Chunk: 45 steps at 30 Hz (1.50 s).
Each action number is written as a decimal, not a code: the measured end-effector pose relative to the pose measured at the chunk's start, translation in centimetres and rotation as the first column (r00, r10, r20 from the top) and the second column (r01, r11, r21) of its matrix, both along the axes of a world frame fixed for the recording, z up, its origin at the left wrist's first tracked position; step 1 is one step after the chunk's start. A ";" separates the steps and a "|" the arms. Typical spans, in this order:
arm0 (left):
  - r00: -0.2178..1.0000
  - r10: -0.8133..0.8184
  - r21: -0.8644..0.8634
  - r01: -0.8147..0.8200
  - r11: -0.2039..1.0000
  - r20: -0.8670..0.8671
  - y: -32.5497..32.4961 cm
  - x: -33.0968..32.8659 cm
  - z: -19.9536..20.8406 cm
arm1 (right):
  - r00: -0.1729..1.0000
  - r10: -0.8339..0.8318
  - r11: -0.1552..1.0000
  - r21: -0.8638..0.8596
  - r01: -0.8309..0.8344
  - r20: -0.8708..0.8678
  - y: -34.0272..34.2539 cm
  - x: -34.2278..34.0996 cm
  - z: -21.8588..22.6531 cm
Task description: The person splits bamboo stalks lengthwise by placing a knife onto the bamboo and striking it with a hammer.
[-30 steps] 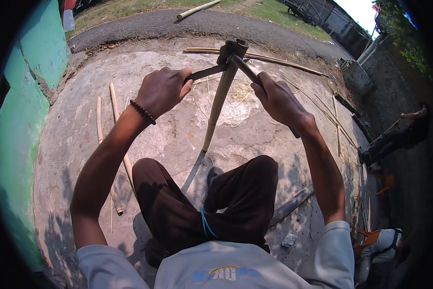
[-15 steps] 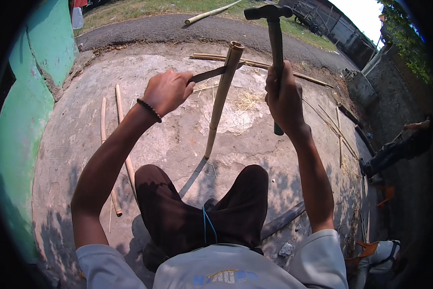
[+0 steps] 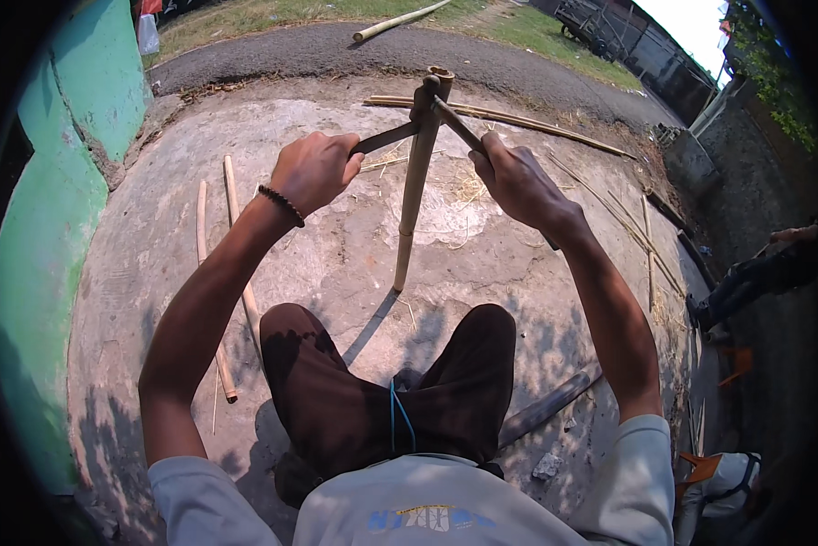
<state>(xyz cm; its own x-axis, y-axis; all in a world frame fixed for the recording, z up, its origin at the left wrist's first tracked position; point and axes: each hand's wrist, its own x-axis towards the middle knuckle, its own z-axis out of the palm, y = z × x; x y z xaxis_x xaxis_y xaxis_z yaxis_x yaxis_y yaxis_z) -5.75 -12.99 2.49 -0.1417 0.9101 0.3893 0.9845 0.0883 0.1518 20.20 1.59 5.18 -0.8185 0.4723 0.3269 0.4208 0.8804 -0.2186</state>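
Observation:
A bamboo pole (image 3: 413, 200) stands upright on the concrete in front of my knees, its hollow top end towards the road. My left hand (image 3: 316, 171), with a beaded bracelet at the wrist, is closed on the handle of a long-bladed knife (image 3: 383, 141). The blade reaches the pole's side below its top; whether it has cut in is hidden. My right hand (image 3: 524, 182) grips a hammer (image 3: 460, 126) by its handle. The hammer's head is at the upper pole, by the blade, and covers part of both.
Two bamboo poles (image 3: 201, 264) lie at the left, by a green wall (image 3: 36, 355). Bamboo lengths (image 3: 555, 135) lie along the road's edge, thin strips (image 3: 623, 223) at right. A dark pole (image 3: 550, 405) rests beside my right knee. Another person (image 3: 755, 268) is at the far right.
The hammer has swung down and left from its raised position to the knife and pole. My left hand keeps its hold on the knife in nearly the same place.

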 end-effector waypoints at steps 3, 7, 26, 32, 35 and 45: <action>0.999 -0.016 0.044 0.018 0.999 -0.050 0.6 -0.1 -0.7 | 0.946 0.063 0.998 0.029 -0.057 -0.318 -1.8 1.0 3.9; 0.999 0.027 -0.010 -0.028 1.000 -0.032 -0.1 -0.5 -0.3 | 0.973 0.103 0.989 0.123 -0.079 -0.208 -1.8 -0.2 2.1; 0.999 0.035 -0.017 -0.035 0.999 -0.014 0.3 -1.4 -2.0 | 0.816 -0.189 0.956 -0.291 0.026 -0.546 -3.0 0.9 1.9; 0.998 -0.023 0.094 0.029 0.995 -0.060 1.4 -0.6 -2.2 | 0.990 -0.130 0.987 -0.097 0.125 -0.046 1.5 -0.2 -3.5; 1.000 0.019 0.010 -0.018 1.000 -0.022 2.4 -0.1 -2.8 | 0.964 0.046 0.998 -0.025 -0.054 -0.262 1.1 1.7 -1.4; 0.999 -0.046 0.057 0.047 0.997 -0.018 2.3 0.7 -3.4 | 1.000 -0.004 1.000 -0.007 0.004 -0.003 1.0 1.8 -3.3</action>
<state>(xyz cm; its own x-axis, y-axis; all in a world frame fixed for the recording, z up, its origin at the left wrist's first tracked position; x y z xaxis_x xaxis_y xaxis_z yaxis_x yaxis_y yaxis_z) -5.03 -10.71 -0.87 -0.0924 0.8918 0.4429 0.9898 0.0338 0.1384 22.03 2.58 1.87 -0.8158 0.4778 0.3259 0.4238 0.8773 -0.2254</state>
